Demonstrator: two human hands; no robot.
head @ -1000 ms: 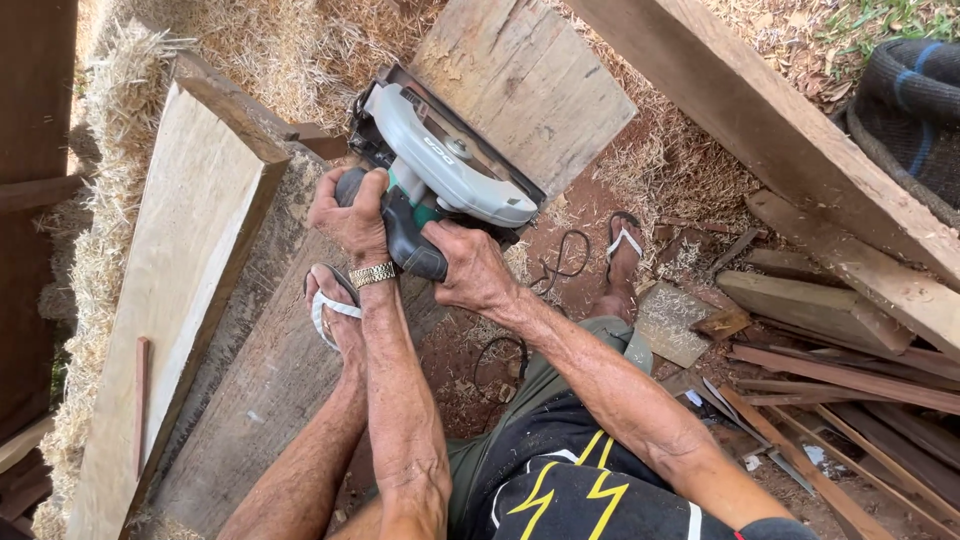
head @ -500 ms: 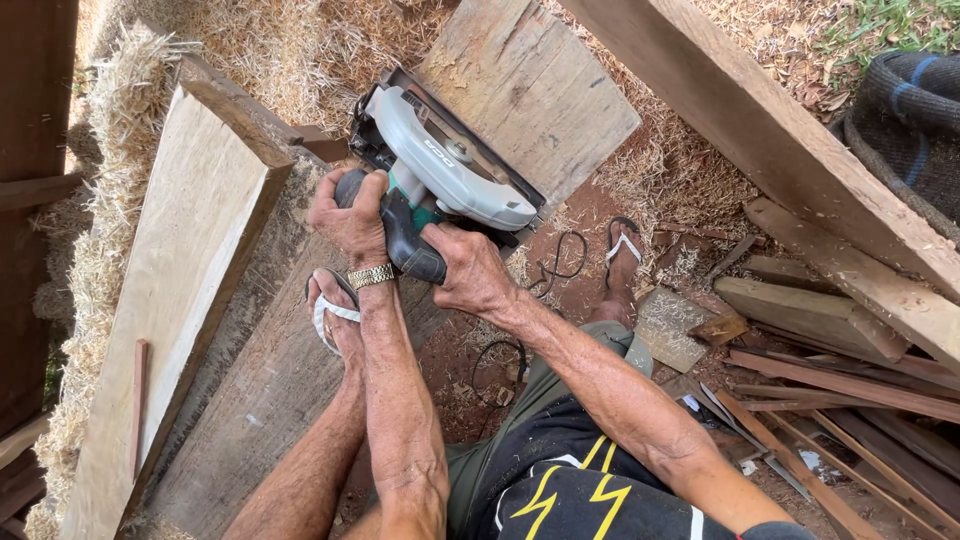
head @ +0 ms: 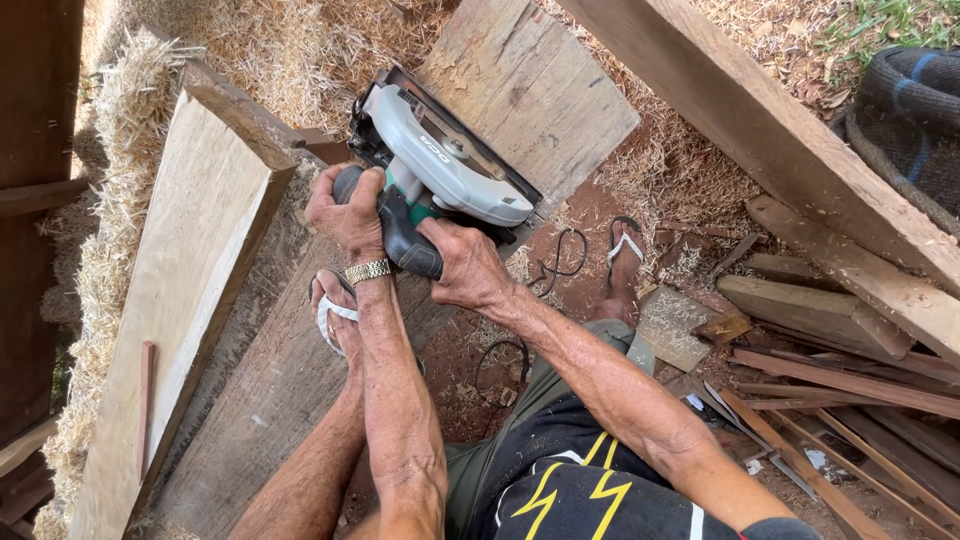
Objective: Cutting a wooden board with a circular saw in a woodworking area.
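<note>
Planks (head: 270, 390) of rough wood lie slanted over the straw and red ground, and on the wide one sits the circular saw (head: 440, 165), with the person's sandalled foot (head: 335, 315) pressing the board just below it. Both hands are closed tight on the dark handle (head: 405, 235): the left hand (head: 348, 212) at its upper end, the right hand (head: 465, 265) lower down. I judge that the black cable (head: 560, 255) on the ground near the other foot could catch, and the foot so close behind the saw is at risk if the blade kicks back.

Grey-green circular saw (head: 440, 170), yellow-striped black shirt (head: 560, 490)
</note>
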